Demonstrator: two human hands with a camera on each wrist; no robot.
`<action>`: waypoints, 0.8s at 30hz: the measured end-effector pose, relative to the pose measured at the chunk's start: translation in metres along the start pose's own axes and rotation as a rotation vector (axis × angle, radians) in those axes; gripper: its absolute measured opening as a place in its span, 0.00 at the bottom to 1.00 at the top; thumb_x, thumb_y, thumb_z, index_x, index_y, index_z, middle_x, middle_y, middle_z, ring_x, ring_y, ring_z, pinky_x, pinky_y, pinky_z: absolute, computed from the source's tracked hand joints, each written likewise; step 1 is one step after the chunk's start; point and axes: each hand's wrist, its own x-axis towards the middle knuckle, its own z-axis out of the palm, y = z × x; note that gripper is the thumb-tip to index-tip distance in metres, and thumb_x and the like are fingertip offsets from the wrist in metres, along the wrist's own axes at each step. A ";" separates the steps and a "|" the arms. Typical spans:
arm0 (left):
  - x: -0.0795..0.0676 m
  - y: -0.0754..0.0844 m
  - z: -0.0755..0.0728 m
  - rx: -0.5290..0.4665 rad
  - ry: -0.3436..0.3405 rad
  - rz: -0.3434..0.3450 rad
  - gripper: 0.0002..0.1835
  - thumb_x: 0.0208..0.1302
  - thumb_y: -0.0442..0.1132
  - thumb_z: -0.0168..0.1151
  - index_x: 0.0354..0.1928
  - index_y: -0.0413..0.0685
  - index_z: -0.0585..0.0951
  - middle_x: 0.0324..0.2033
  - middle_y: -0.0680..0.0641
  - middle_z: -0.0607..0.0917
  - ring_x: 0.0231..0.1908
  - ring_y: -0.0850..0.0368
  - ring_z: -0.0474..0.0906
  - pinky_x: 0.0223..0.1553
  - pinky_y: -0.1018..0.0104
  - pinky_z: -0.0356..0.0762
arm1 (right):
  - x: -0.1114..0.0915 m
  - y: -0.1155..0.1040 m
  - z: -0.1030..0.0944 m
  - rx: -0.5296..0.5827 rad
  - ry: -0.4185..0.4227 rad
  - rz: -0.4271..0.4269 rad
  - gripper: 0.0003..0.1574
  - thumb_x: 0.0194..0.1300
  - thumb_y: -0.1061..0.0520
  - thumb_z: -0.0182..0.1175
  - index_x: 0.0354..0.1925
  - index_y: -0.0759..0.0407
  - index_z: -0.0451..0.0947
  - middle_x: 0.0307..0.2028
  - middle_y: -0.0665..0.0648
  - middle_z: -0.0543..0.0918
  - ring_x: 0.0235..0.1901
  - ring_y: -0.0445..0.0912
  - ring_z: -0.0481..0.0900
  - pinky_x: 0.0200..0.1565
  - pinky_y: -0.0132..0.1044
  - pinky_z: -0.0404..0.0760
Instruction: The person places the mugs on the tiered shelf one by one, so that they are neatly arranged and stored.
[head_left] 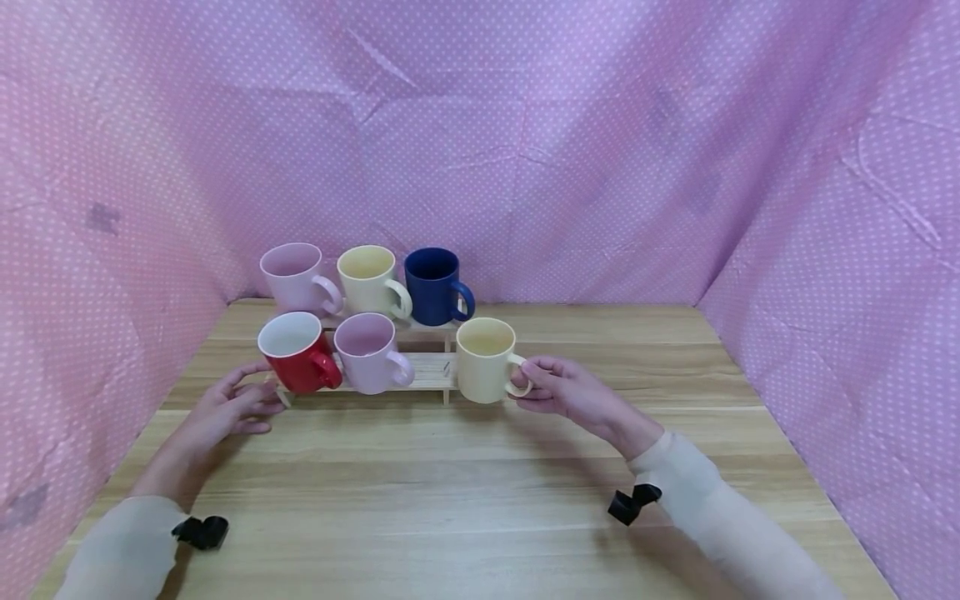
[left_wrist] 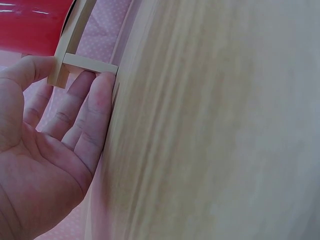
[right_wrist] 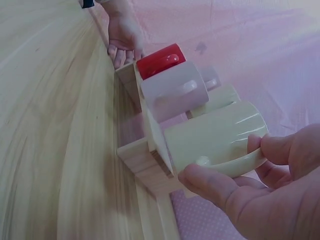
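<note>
A two-tier wooden rack [head_left: 429, 372] stands on the table. My left hand [head_left: 228, 406] is at its left end; in the left wrist view the thumb [left_wrist: 37, 69] touches the shelf end and the other fingertips lie against the leg [left_wrist: 90, 63]. My right hand [head_left: 566, 394] pinches the handle of a pale yellow mug [head_left: 484, 367] at the lower tier's right end. The mug is upright; whether its base rests on the shelf I cannot tell. Left of it on that tier stand a pink mug [head_left: 367, 362] and a red mug [head_left: 298, 362] with a white inside.
On the upper tier behind stand a pink mug [head_left: 292, 283], a pale yellow mug [head_left: 365, 287] and a dark blue mug [head_left: 432, 292], handles turned right. Pink dotted cloth [head_left: 480, 167] hangs behind and at both sides of the wooden table [head_left: 450, 500].
</note>
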 end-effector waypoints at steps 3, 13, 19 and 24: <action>0.001 -0.001 -0.001 0.000 -0.007 0.009 0.16 0.79 0.46 0.55 0.63 0.67 0.69 0.45 0.58 0.88 0.44 0.59 0.87 0.39 0.58 0.89 | 0.006 -0.004 0.007 0.009 -0.010 -0.015 0.15 0.82 0.56 0.49 0.51 0.69 0.74 0.54 0.68 0.73 0.58 0.60 0.78 0.62 0.50 0.78; 0.002 -0.002 -0.001 -0.025 -0.017 0.003 0.15 0.79 0.45 0.55 0.62 0.68 0.69 0.44 0.58 0.88 0.43 0.58 0.87 0.38 0.57 0.89 | 0.040 0.015 0.028 -0.027 -0.009 -0.061 0.19 0.81 0.56 0.51 0.53 0.74 0.72 0.53 0.64 0.75 0.60 0.60 0.75 0.61 0.48 0.80; 0.004 -0.001 0.001 -0.017 -0.008 0.001 0.15 0.78 0.47 0.56 0.62 0.68 0.69 0.44 0.58 0.88 0.43 0.59 0.87 0.39 0.58 0.89 | 0.055 0.025 0.038 -0.037 0.001 -0.102 0.25 0.81 0.54 0.52 0.58 0.77 0.70 0.53 0.64 0.80 0.60 0.65 0.75 0.62 0.54 0.78; 0.003 -0.001 0.001 -0.045 -0.009 -0.007 0.16 0.78 0.46 0.56 0.62 0.67 0.69 0.44 0.58 0.88 0.43 0.58 0.87 0.38 0.58 0.89 | 0.061 0.029 0.044 -0.013 0.017 -0.117 0.27 0.81 0.54 0.51 0.60 0.79 0.69 0.56 0.65 0.78 0.62 0.67 0.73 0.64 0.58 0.75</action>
